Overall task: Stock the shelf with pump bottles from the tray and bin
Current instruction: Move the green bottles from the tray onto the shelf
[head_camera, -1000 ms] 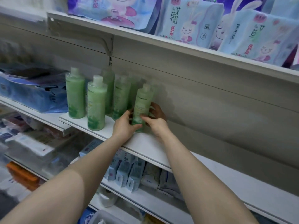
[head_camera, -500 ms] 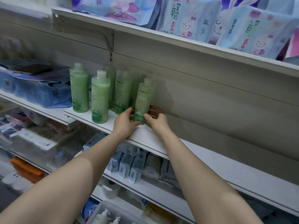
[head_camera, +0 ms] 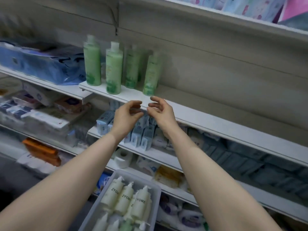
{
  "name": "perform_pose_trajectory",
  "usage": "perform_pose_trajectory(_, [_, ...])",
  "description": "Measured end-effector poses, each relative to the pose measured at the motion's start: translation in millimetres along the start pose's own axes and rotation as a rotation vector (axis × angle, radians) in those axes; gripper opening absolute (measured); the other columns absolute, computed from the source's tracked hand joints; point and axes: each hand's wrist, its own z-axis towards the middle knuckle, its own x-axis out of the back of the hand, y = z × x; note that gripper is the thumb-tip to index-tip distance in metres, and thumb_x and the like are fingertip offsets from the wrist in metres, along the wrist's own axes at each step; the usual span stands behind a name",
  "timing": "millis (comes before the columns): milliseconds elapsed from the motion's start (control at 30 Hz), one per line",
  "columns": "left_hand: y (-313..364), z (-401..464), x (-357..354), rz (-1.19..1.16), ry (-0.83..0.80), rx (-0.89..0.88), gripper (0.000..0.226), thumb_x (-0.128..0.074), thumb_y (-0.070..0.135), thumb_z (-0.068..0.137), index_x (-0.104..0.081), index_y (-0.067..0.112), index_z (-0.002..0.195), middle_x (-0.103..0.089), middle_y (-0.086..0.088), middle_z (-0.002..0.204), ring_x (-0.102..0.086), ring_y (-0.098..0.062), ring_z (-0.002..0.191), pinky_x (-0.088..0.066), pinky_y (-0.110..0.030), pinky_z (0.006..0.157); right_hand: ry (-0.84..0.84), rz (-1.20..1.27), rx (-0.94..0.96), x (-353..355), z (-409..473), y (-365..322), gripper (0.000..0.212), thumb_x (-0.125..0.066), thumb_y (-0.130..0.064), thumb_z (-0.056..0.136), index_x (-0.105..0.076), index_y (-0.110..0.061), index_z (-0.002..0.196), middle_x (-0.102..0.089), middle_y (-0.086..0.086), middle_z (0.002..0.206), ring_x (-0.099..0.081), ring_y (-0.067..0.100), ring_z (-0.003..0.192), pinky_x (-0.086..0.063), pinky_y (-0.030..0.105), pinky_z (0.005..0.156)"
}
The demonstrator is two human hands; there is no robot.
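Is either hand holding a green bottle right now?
No. The left hand and right hand hang loosely curled and empty, below the nearest green bottle, which stands alone on the shelf.

Left of the roll, on the higher board: large blue plastic-wrapped soft pack (head_camera: pixel 41 64). One tier above the white toilet paper roll (head_camera: pixel 123 157): small pale-blue upright packets (head_camera: pixel 141 134) in a row, white flat boxes (head_camera: pixel 45 120) further left. Left of the roll: orange flat packs (head_camera: pixel 41 152). Right of it: yellowish wrapped pack (head_camera: pixel 168 177), grey-blue soft packets (head_camera: pixel 241 157) (blurred, print unreadable). Far above, top right: pastel printed pouches (head_camera: pixel 250 5).
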Motion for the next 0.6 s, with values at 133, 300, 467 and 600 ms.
perform_pose_trajectory(133, [-30.9,-39.4,3.3,0.021,-0.062,0.054,0.037,-0.074,0.013,0.083,-0.063,0.019,0.118,-0.068,0.003,0.105,-0.065,-0.011,0.097,-0.054,-0.026,0.085,-0.029,-0.024,-0.040,-9.6,-42.4,25.6,0.037,-0.063,0.000,0.093,-0.059,-0.008,0.128,-0.065,0.010,0.111,-0.063,0.015,0.098,-0.057,0.033,0.091])
perform_pose_trajectory(300, [-88.4,-104.1,-4.2,-0.004,-0.120,0.246,0.036,-0.071,0.008,0.084,-0.063,0.016,0.118,-0.068,0.000,0.104,-0.066,-0.012,0.089,-0.051,-0.021,0.081,-0.060,0.002,-0.258,-34.7,-100.6,103.1,0.030,-0.064,-0.001,0.092,-0.062,-0.011,0.120,-0.065,0.005,0.101,-0.064,0.015,0.094,-0.055,0.038,0.094])
perform_pose_trajectory(467, [-156.9,-168.9,-12.5,0.043,-0.189,0.441,0.038,-0.071,0.009,0.083,-0.063,0.014,0.120,-0.068,0.002,0.103,-0.067,-0.012,0.087,-0.048,-0.009,0.070,-0.124,0.012,-0.493,-53.1,-161.5,188.2,0.028,-0.062,-0.003,0.094,-0.062,-0.012,0.120,-0.063,0.005,0.099,-0.063,0.015,0.089,-0.054,0.038,0.091])
perform_pose_trajectory(600, [-205.9,-218.4,-20.4,0.041,-0.209,0.629,0.039,-0.072,0.006,0.083,-0.063,0.014,0.120,-0.066,-0.001,0.103,-0.064,-0.013,0.085,-0.050,-0.018,0.074,-0.163,0.006,-0.675,-66.6,-198.2,245.6,0.024,-0.064,-0.008,0.093,-0.062,-0.017,0.115,-0.064,0.002,0.094,-0.063,0.018,0.090,-0.055,0.042,0.096])
